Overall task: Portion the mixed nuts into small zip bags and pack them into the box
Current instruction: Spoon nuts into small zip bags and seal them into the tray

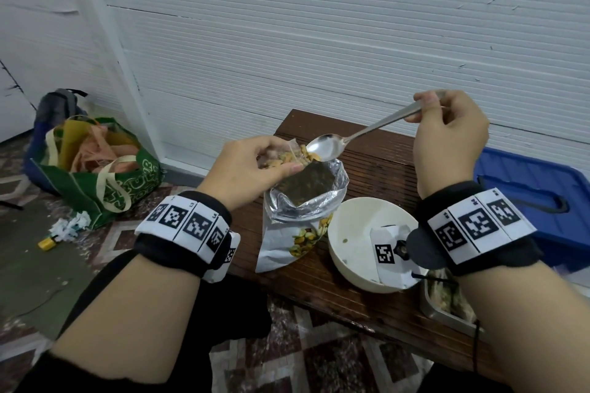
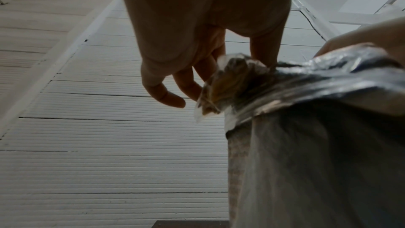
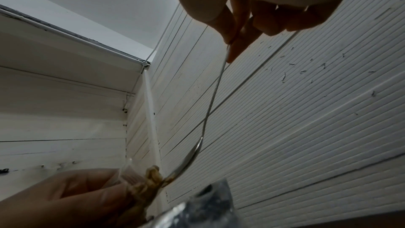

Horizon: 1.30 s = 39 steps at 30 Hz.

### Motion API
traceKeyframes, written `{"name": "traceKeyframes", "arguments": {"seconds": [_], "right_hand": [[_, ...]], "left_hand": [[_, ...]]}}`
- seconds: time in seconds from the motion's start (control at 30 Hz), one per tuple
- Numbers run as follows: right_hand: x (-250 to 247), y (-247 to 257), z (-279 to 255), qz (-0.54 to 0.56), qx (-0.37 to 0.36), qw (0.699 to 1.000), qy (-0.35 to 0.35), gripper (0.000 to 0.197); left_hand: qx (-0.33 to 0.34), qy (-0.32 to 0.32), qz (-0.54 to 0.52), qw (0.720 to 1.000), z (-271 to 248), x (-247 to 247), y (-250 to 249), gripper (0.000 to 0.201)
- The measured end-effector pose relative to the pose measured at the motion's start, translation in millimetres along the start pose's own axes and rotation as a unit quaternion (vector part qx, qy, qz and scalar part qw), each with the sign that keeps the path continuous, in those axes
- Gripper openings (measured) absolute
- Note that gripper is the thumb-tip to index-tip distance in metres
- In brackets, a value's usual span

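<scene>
The small zip bag (image 1: 289, 158) is up in the air, right over the open foil nut pouch (image 1: 306, 191). The left hand (image 1: 252, 169) pinches it. The right hand (image 1: 450, 134), at 2 o'clock from the bag, grips the spoon (image 1: 325, 147), whose bowl touches the bag's mouth. Nuts could spill if the floppy mouth folds shut or the spoon tips early.

White ribbed wall panels (image 1: 319, 41), patterned floor tiles (image 1: 319, 357), seemingly wooden low table (image 1: 376, 169)

Nut pouch (image 1: 297, 217) on the table (image 1: 383, 169), bowl (image 1: 360, 233) just right, tin (image 1: 447, 300) right of that.
</scene>
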State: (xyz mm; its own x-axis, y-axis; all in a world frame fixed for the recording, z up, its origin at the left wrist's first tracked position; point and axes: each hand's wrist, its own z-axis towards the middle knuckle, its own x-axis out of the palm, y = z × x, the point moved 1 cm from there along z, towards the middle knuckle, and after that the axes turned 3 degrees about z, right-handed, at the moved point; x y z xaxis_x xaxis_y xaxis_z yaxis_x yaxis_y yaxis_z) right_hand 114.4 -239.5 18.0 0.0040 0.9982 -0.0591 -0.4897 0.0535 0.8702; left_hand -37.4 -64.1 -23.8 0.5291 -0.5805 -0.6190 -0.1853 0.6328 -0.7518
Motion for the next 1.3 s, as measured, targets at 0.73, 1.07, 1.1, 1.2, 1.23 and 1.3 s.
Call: {"name": "traceKeyframes", "arguments": {"seconds": [0.73,1.07,1.1,1.2,1.23,1.3], "right_hand": [[16,-33,-59,-0.118,-0.009,0.959,0.257,0.011],[-4,0,-42,0.005,0.061,0.973,0.224,0.031],[-6,2,-40,0.017,0.07,0.972,0.223,0.033],[-17,6,-34,0.042,0.09,0.968,0.231,0.034],[-22,8,-33,0.048,0.094,0.967,0.231,0.034],[-33,7,-30,0.05,0.104,0.968,0.222,0.036]], "left_hand": [[0.043,0.002,-0.06,0.997,-4,3,-9,0.033],[0.087,-0.025,-0.136,0.987,-8,10,-40,0.036],[0.09,-0.02,-0.142,0.986,-9,13,-46,0.033],[0.115,0.001,-0.15,0.982,-10,30,-60,0.032],[0.124,0.008,-0.15,0.981,-10,37,-64,0.032],[0.144,0.013,-0.141,0.979,-11,52,-68,0.034]]}}
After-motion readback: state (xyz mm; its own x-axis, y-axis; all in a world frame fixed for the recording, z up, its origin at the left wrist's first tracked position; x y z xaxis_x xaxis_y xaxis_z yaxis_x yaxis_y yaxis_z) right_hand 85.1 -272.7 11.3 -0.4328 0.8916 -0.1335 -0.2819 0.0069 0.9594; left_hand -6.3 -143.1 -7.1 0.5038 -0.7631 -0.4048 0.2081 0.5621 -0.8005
